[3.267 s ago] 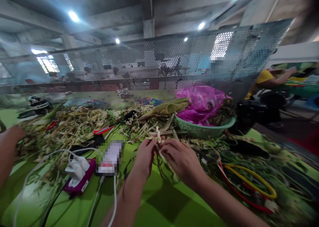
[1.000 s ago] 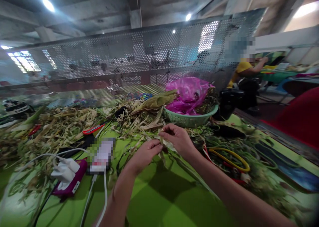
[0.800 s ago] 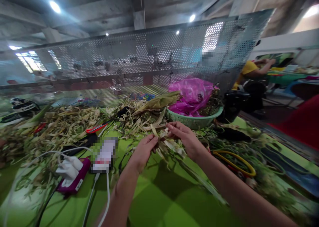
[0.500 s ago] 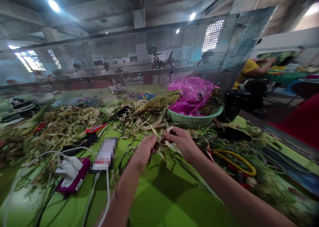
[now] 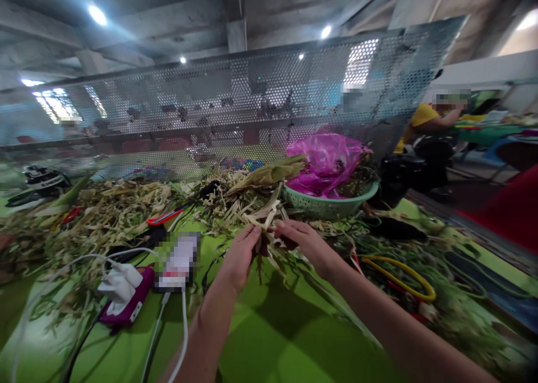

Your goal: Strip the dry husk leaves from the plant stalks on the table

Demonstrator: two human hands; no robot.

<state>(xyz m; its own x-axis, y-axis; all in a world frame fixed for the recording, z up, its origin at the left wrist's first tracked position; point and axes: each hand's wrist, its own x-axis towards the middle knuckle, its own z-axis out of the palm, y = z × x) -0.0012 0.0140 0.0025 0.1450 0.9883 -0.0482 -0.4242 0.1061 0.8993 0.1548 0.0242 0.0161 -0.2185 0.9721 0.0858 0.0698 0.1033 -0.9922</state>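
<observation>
Pale dry plant strips [image 5: 272,238] are pinched between my two hands, above the green table [image 5: 269,338]. My left hand [image 5: 244,252] has its thumb and fingers closed on the strips from the left. From the right, my right hand [image 5: 305,243] grips the same strips, fingers bent and close to the left hand's fingertips. Loose ends hang below both hands. Just behind lies a heap of dry husks [image 5: 256,195], next to a green basket [image 5: 332,205] that holds a pink plastic bag [image 5: 323,161].
A phone [image 5: 179,259] with white cables and a purple power strip [image 5: 128,299] lie at left. Nearby is a red-orange cutter [image 5: 165,217]. A yellow ring [image 5: 399,276] sits among green fibres at right. Behind stands a perforated metal screen [image 5: 202,108]; a person in yellow [image 5: 424,116] sits far right.
The right hand has come slightly lower and its fingers lie flatter over the strips. A pale strip now stands up in a loop between the hands. The view has shifted slightly.
</observation>
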